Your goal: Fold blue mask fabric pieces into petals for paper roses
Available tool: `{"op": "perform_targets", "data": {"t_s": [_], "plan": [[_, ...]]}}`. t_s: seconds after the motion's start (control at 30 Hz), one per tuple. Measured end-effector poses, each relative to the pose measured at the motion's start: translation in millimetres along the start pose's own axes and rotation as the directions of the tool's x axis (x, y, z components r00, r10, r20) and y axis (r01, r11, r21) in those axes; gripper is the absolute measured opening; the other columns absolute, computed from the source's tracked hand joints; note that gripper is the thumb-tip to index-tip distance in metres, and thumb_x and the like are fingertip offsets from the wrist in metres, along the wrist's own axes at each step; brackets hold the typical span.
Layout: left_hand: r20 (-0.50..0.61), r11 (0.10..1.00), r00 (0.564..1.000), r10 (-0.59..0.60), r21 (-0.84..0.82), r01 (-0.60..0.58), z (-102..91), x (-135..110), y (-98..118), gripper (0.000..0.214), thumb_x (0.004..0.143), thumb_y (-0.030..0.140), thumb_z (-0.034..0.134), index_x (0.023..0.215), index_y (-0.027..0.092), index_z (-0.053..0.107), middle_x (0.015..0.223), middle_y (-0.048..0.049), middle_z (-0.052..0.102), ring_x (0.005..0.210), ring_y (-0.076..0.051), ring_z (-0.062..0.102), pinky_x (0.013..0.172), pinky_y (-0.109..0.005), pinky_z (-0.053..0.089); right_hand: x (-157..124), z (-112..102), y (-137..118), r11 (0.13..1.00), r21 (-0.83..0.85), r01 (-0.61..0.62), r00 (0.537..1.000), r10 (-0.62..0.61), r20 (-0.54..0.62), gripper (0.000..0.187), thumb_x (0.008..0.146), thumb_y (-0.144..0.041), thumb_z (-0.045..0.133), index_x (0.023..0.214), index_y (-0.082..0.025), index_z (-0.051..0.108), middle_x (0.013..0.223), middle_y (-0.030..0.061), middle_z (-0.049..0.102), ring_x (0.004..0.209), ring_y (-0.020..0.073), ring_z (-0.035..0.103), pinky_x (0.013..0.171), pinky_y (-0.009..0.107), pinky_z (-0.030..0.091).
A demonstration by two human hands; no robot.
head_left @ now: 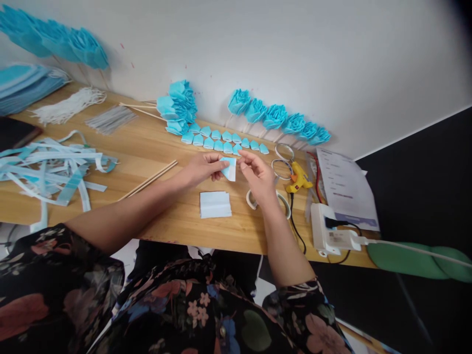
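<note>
Between thumb and fingers, my left hand pinches a small blue-and-white fabric piece with one corner folded over. Just to its right is my right hand, its fingers apart and bent toward the piece, with a small gap between them. Below the hands lies a stack of pale fabric rectangles. Above them, two rows of folded blue petals are laid out on the wooden table. Partly behind my right wrist sits a roll of tape.
Blue fabric flowers on sticks lean along the wall, with a bunch of flowers lying left of them. A yellow glue gun, a white power strip and papers occupy the right. Cut strips and wooden sticks lie left.
</note>
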State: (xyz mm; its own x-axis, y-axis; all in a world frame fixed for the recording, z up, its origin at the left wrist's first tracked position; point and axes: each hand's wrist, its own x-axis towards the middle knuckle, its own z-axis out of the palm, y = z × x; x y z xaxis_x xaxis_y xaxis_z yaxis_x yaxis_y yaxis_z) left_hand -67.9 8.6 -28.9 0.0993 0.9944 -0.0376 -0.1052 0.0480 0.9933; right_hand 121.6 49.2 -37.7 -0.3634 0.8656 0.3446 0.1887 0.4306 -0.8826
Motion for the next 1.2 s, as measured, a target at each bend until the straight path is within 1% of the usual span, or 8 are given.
{"op": "perform_targets", "data": {"t_s": [0.17,0.3,0.37,0.57,0.77,0.9,1.03,1.2], "plan": [[-0.027,0.988,1.0,0.012,-0.152,-0.016,-3.1,3.8,-5.6,0.027,0.08,0.037,0.072,0.07,0.015,0.06,0.06,0.0003,0.06,0.052,-0.008,0.052,0.053,-0.022,0.04,-0.4,-2.3,-11.4,0.97,-0.153,0.191,0.981,-0.186,0.047,0.038,0.088,-0.019,0.06,0.12,-0.037,0.066,0.13,0.0004,0.064,0.124,0.0219,0.057,0.095,0.041,0.056],[-0.025,0.991,0.999,0.021,-0.133,-0.024,-2.3,3.2,-5.7,0.031,0.079,0.041,0.074,0.07,0.015,0.06,0.061,0.0002,0.06,0.053,-0.008,0.052,0.054,-0.022,0.04,-0.9,-2.5,-15.5,0.936,-0.242,0.257,0.965,-0.236,0.114,0.03,0.087,-0.017,0.064,0.109,-0.037,0.07,0.137,-0.0013,0.059,0.132,0.0239,0.051,0.113,0.053,0.042],[-0.023,0.997,0.999,0.03,-0.076,-0.032,-1.4,1.8,-4.2,0.033,0.08,0.043,0.073,0.068,0.015,0.06,0.06,0.0004,0.058,0.054,-0.008,0.052,0.055,-0.023,0.041,-0.8,-2.0,-14.7,0.93,-0.254,0.265,0.962,-0.237,0.133,0.022,0.088,-0.019,0.065,0.102,-0.035,0.072,0.138,-0.0014,0.059,0.133,0.0244,0.051,0.116,0.055,0.038],[-0.038,0.996,0.996,0.078,0.057,-0.075,0.2,-1.4,0.0,0.036,0.081,0.046,0.07,0.065,0.016,0.058,0.057,0.0011,0.055,0.055,-0.009,0.051,0.056,-0.023,0.04,-0.3,0.0,-12.9,0.956,-0.202,0.212,0.974,-0.189,0.124,0.007,0.089,-0.027,0.066,0.091,-0.03,0.073,0.127,0.0018,0.065,0.124,0.0229,0.059,0.111,0.05,0.042],[-0.05,0.99,0.994,0.098,0.103,-0.093,0.5,-1.5,0.5,0.037,0.08,0.046,0.07,0.063,0.016,0.055,0.055,0.0018,0.053,0.055,-0.009,0.049,0.055,-0.023,0.037,-1.7,3.2,-13.5,0.993,-0.079,0.085,0.993,-0.078,0.086,0.009,0.089,-0.033,0.065,0.088,-0.026,0.071,0.118,0.0022,0.07,0.113,0.0205,0.065,0.099,0.041,0.051],[-0.06,0.991,0.994,0.093,0.102,-0.087,1.1,-2.0,1.2,0.036,0.079,0.046,0.07,0.063,0.017,0.056,0.055,0.0023,0.052,0.055,-0.009,0.049,0.055,-0.023,0.038,-2.0,6.1,-10.7,1.0,0.016,-0.026,0.998,0.025,0.049,0.012,0.085,-0.037,0.069,0.089,-0.025,0.067,0.101,0.0005,0.073,0.095,0.0173,0.068,0.088,0.036,0.055],[-0.061,0.99,0.993,0.099,0.107,-0.092,1.2,-1.4,0.2,0.036,0.079,0.046,0.07,0.062,0.017,0.056,0.054,0.0022,0.053,0.054,-0.009,0.049,0.055,-0.023,0.038,-1.6,8.7,-5.8,0.992,0.075,-0.098,0.995,0.096,0.02,0.022,0.082,-0.038,0.071,0.098,-0.026,0.061,0.093,-0.0008,0.072,0.088,0.0158,0.068,0.083,0.033,0.055],[-0.062,0.991,0.993,0.1,0.092,-0.094,1.0,-1.7,-1.3,0.036,0.079,0.044,0.071,0.061,0.016,0.057,0.054,0.0019,0.053,0.054,-0.009,0.049,0.055,-0.024,0.037,-1.2,9.3,-1.5,0.992,0.093,-0.089,0.996,0.086,0.038,0.036,0.083,-0.035,0.07,0.117,-0.028,0.058,0.09,-0.0018,0.072,0.085,0.015,0.067,0.083,0.033,0.055]]}}
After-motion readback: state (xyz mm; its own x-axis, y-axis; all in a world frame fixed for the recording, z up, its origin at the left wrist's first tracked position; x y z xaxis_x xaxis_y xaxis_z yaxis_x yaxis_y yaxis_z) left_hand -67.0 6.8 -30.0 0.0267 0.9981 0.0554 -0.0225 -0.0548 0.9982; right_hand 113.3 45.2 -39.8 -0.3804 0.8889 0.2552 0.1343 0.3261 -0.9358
